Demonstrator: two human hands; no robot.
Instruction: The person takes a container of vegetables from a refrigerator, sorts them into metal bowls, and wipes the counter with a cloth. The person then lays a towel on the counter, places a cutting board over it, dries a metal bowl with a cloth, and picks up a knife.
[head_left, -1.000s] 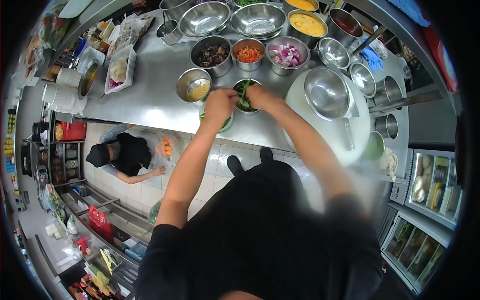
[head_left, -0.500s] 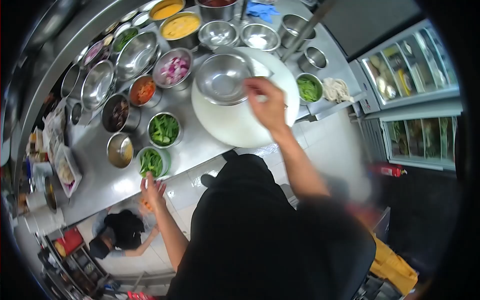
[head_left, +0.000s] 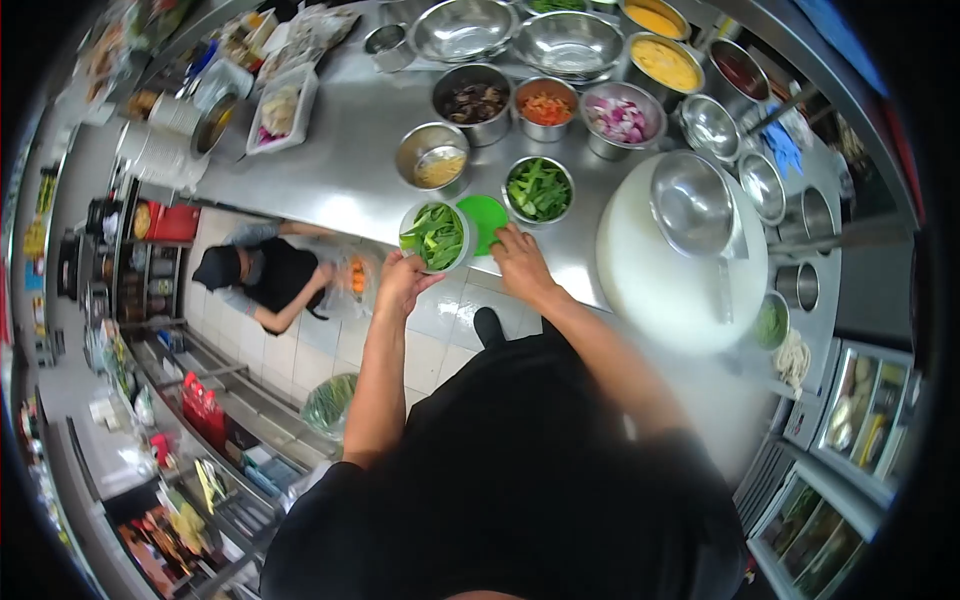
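Note:
My left hand [head_left: 401,282] is closed around the side of a whitish tub of cut green leaves [head_left: 436,232], above the counter's front edge. A round green lid [head_left: 483,222] lies right beside the tub, partly behind it. My right hand [head_left: 521,262] grips the lid's near right edge with its fingertips. Just behind that hand stands a metal pot of chopped greens [head_left: 540,190]. A metal pot with a little pale yellow food [head_left: 434,160] sits behind the tub.
Pots of dark pieces [head_left: 474,103], orange shreds [head_left: 546,106] and chopped red onion [head_left: 618,118] stand farther back. A round white cutting board [head_left: 650,270] carries a metal bowl [head_left: 692,203] and a knife [head_left: 724,285]. On the left, a co-worker [head_left: 268,280] holds a plastic bag.
My view has swung left. My right hand has left the bowl on the board and come to the green lid. My left hand, open beside the tub before, now holds it.

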